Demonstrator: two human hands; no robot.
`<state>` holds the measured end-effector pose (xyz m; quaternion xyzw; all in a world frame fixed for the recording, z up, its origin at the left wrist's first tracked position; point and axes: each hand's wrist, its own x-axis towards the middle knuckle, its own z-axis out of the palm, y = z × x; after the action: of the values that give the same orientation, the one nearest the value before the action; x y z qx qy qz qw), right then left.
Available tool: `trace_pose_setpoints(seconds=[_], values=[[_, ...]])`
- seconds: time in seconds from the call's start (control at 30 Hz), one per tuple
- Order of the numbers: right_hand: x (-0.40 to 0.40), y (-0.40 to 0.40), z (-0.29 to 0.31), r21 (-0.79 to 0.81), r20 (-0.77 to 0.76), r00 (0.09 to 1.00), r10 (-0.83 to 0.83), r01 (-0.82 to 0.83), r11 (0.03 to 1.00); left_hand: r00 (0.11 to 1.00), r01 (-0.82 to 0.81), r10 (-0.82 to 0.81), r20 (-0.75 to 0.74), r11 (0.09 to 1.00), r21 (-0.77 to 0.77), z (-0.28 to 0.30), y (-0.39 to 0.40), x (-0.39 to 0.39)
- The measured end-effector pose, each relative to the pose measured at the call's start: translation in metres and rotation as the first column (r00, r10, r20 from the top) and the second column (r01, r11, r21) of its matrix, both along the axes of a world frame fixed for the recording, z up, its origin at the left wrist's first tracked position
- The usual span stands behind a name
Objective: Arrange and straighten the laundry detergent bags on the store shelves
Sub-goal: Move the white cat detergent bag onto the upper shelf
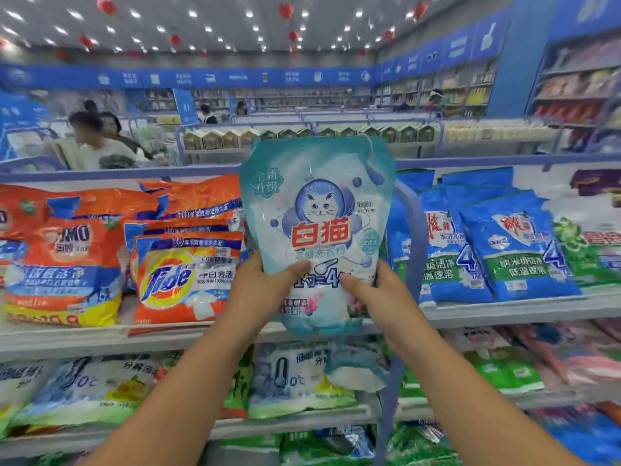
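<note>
Above the top shelf edge, a teal detergent pouch printed "白猫" with a cat face is held upright. Left hand and right hand grip its lower half, thumbs on the front. Left of the pouch lies an orange Tide bag; right stand blue bags.

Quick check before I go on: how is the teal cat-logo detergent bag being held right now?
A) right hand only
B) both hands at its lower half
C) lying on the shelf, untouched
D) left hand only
B: the left hand and the right hand both grip the lower half of the teal cat-logo bag, upright in front of the shelf.
</note>
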<state>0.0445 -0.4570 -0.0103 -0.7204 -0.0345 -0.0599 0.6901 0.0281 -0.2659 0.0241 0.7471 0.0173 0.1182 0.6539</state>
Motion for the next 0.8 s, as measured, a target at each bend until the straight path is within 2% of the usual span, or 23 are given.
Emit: trace_pose_setpoints(seconds=[0.17,0.3,0.4,0.53,0.67,0.8], values=[[0.064,0.02,0.002,-0.063,-0.02,0.999,-0.042,0.041,0.997,0.996,0.054,-0.065,-0.06,0.984,-0.167,-0.008,0.012,0.072],[0.098,0.03,-0.016,-0.185,-0.074,0.995,-0.074,0.059,0.981,0.987,0.072,-0.102,-0.121,0.97,-0.23,-0.034,0.017,0.113],[0.116,0.035,-0.024,-0.194,-0.06,0.993,-0.105,0.092,0.977,0.991,0.031,-0.067,-0.112,0.955,-0.295,-0.045,0.019,0.136],[0.131,0.041,-0.017,-0.187,-0.011,0.988,-0.152,0.147,0.971,0.998,0.029,-0.045,-0.048,0.958,-0.284,-0.046,0.023,0.157],[0.129,0.039,-0.021,-0.184,-0.019,0.991,-0.133,0.128,0.975,0.997,0.06,-0.07,-0.04,0.976,-0.208,-0.053,0.028,0.162],[0.113,0.038,-0.032,-0.204,-0.077,0.99,-0.12,0.102,0.974,0.975,0.133,-0.152,-0.161,0.983,-0.123,-0.059,0.031,0.158]])
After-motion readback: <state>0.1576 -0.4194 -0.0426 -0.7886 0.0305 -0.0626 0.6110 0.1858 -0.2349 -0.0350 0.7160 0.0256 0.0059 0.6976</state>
